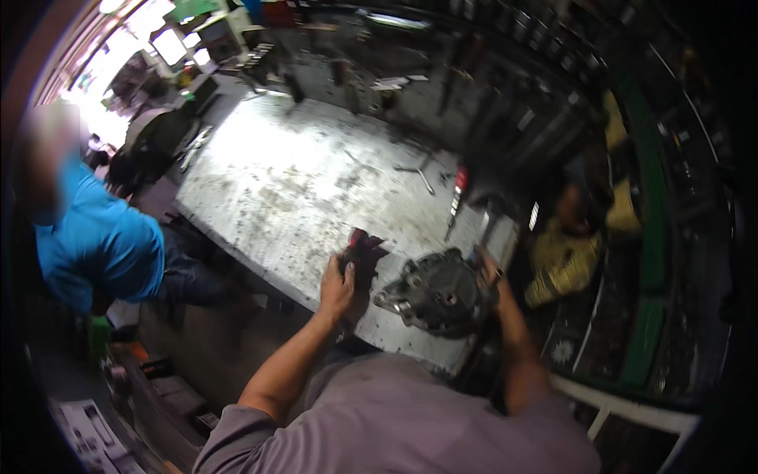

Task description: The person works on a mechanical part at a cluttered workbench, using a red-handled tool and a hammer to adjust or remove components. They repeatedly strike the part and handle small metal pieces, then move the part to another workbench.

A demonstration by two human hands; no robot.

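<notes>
Head view, looking down past a grey-shirted torso: a dark cast-metal housing (438, 294), round and ribbed like an alternator or small motor body, sits at the near edge of a worn, pale metal workbench (292, 182). It lies between the two hands. The right hand (488, 272) wraps its far right side, fingers curled against the casting, gripping it. The left hand (338, 288) is just to the housing's left, closed around a dark red tool or rag (363, 251); what exactly it is cannot be told. The housing's lugged face points left, toward the left hand, so its axis runs roughly across the bench edge. A red-handled tool (459, 189) lies farther back, well apart. A person in a blue shirt (99, 241) stands at the left.
</notes>
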